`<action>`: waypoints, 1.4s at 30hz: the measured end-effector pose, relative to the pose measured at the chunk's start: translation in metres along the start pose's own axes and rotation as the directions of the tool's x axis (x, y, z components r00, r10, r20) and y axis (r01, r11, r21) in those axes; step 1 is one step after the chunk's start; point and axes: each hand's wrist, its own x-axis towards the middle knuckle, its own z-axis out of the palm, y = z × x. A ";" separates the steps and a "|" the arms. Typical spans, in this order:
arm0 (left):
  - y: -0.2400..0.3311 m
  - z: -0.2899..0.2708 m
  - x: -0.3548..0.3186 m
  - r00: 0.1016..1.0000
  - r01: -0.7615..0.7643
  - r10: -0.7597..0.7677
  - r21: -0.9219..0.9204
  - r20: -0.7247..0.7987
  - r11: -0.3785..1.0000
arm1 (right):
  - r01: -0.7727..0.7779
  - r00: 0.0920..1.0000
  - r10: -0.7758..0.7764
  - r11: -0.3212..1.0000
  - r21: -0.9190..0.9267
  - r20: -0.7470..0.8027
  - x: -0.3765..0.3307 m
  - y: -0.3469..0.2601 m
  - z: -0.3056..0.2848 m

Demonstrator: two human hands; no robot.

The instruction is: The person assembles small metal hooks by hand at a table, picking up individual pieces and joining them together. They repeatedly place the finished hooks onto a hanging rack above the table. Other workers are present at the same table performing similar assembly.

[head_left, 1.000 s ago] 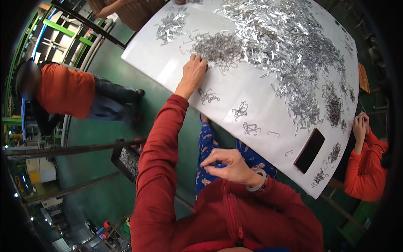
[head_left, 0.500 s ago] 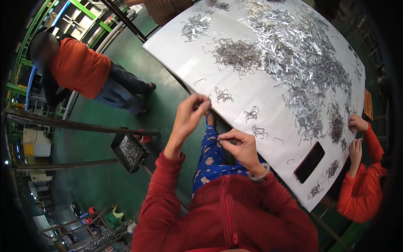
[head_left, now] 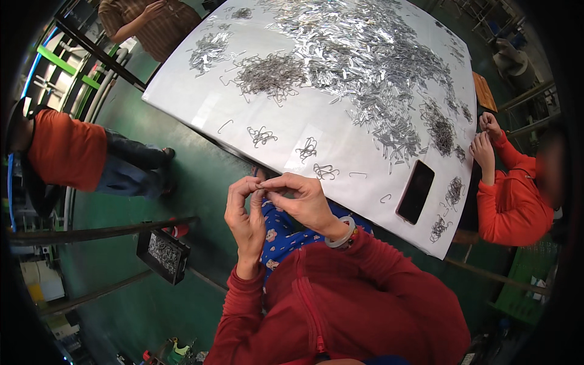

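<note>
My left hand (head_left: 245, 213) and my right hand (head_left: 302, 199) meet in front of my body, off the near edge of the white-topped table (head_left: 340, 198). Both are closed, thumbs and fingertips pinched together; whatever sits between them is too small and covered to make out. Closest to them on the tabletop lie small clusters of bent wire hooks (head_left: 326, 172), with a few single hooks (head_left: 358, 174) apart from these. A larger tangle of dark wire hooks (head_left: 269, 77) lies farther back. Beyond it spreads a broad heap of shiny, flat silver metal pieces (head_left: 377, 73).
A dark phone (head_left: 416, 192) lies on the table's right part. A person in orange (head_left: 511, 204) works at the right side, another in brown (head_left: 155, 27) at the far left. Someone in an orange top (head_left: 67, 149) stands at left, near a black bin (head_left: 176, 274) of metal pieces.
My hands, apart before, have come together at the fingertips. The view has turned, so the table and people appear shifted leftward.
</note>
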 end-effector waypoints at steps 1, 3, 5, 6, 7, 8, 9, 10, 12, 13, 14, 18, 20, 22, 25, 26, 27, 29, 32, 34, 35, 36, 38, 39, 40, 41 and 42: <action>0.000 0.001 -0.001 0.998 0.049 -0.051 -0.076 -0.026 0.996 | 0.023 1.000 -0.023 0.999 -0.037 0.010 0.000 0.000 -0.001; 0.000 0.001 -0.002 0.996 0.074 -0.079 -0.133 -0.033 0.988 | 0.114 0.993 -0.111 0.986 -0.121 0.039 0.006 -0.002 -0.013; -0.001 -0.001 -0.001 0.995 0.085 -0.093 -0.189 -0.037 0.978 | 0.113 0.983 -0.149 0.951 -0.287 -0.107 0.018 0.000 -0.045; -0.003 -0.002 0.000 0.995 0.095 -0.102 -0.202 -0.025 0.975 | 0.085 0.973 -0.145 0.948 -0.307 -0.179 0.034 0.003 -0.073; -0.005 -0.004 0.001 0.994 0.103 -0.110 -0.208 -0.021 0.973 | 0.024 0.969 -0.137 0.879 -0.476 -0.204 0.050 0.004 -0.106; -0.007 -0.007 0.003 0.993 0.110 -0.117 -0.212 -0.019 0.971 | -0.050 0.945 -0.147 0.820 -0.570 -0.293 0.069 0.009 -0.136; -0.009 -0.008 0.005 0.992 0.121 -0.125 -0.172 -0.014 0.978 | -0.093 0.939 -0.196 0.646 -0.758 -0.283 0.088 0.016 -0.166; -0.011 -0.010 0.006 0.992 0.120 -0.123 -0.155 -0.009 0.981 | -0.092 0.937 -0.264 0.442 -0.892 -0.228 0.103 0.025 -0.189; -0.015 -0.012 0.009 0.994 0.109 -0.110 -0.119 -0.002 0.987 | -0.122 0.969 -0.166 0.312 -0.942 -0.181 0.117 0.052 -0.214; -0.017 -0.014 0.010 0.995 0.102 -0.104 -0.114 -0.007 0.988 | -0.170 0.978 -0.082 0.234 -0.957 -0.194 0.121 0.061 -0.222; -0.018 -0.015 0.009 0.995 0.099 -0.101 -0.106 -0.016 0.989 | -0.112 0.977 -0.150 0.230 -0.967 -0.149 0.121 0.068 -0.227; -0.020 -0.020 0.002 0.995 0.077 -0.081 -0.071 -0.054 0.994 | -0.180 0.978 -0.075 0.165 -0.970 -0.194 0.126 0.078 -0.222; -0.020 -0.022 -0.001 0.997 0.070 -0.073 -0.074 -0.037 0.995 | -0.192 0.980 -0.012 0.186 -0.964 -0.197 0.131 0.075 -0.221; -0.021 -0.023 -0.003 0.998 0.055 -0.057 -0.066 -0.023 0.996 | -0.151 0.987 -0.037 0.103 -0.983 -0.155 0.134 0.077 -0.218; -0.020 -0.023 -0.004 0.999 0.027 -0.028 -0.062 -0.016 0.998 | -0.007 0.989 -0.146 0.000 -1.000 -0.007 0.130 0.085 -0.210; -0.019 -0.022 -0.005 1.000 0.021 -0.022 -0.060 -0.010 0.998 | 0.050 0.983 -0.177 -0.031 -0.998 0.054 0.128 0.086 -0.207; -0.019 -0.022 -0.005 1.000 -0.010 0.010 -0.025 -0.010 1.000 | 0.084 0.976 -0.199 -0.038 -0.996 0.090 0.126 0.084 -0.204; -0.018 -0.021 -0.006 1.000 0.012 -0.012 -0.030 0.003 0.999 | 0.089 0.967 -0.240 0.018 -0.996 0.082 0.126 0.073 -0.196; -0.021 -0.021 -0.007 1.000 -0.013 0.014 -0.035 0.010 0.999 | -0.021 0.992 -0.102 0.480 -0.877 -0.079 0.119 0.045 -0.171; -0.025 -0.020 -0.008 1.000 -0.016 0.016 -0.020 0.020 1.000 | -0.129 0.992 0.109 0.834 -0.536 -0.070 0.103 0.028 -0.142; -0.027 -0.018 -0.010 0.998 0.056 -0.054 -0.072 0.028 0.996 | -0.163 0.984 0.178 0.944 -0.286 0.026 0.094 0.021 -0.125; -0.030 -0.017 -0.010 0.987 0.154 -0.150 -0.099 0.053 0.983 | -0.188 0.974 0.201 0.975 -0.120 0.101 0.082 0.016 -0.106; -0.035 -0.014 -0.008 0.999 0.021 -0.018 -0.070 0.051 0.997 | -0.223 0.960 0.215 0.975 0.023 0.180 0.067 0.009 -0.069; -0.036 -0.013 -0.008 0.998 0.019 -0.016 -0.053 0.056 0.998 | -0.270 0.953 0.267 0.963 -0.003 0.146 0.062 0.004 -0.055; -0.036 -0.012 -0.008 0.998 0.015 -0.013 -0.033 0.059 0.999 | -0.243 0.955 0.233 0.969 0.035 0.182 0.058 0.001 -0.042; -0.036 -0.013 -0.007 0.997 0.014 -0.013 -0.017 0.071 1.000 | -0.244 0.958 0.232 0.968 0.057 0.168 0.055 -0.003 -0.031; -0.035 -0.012 -0.006 0.996 0.028 -0.024 -0.047 0.087 0.998 | -0.244 0.960 0.238 0.969 0.025 0.150 0.053 -0.006 -0.023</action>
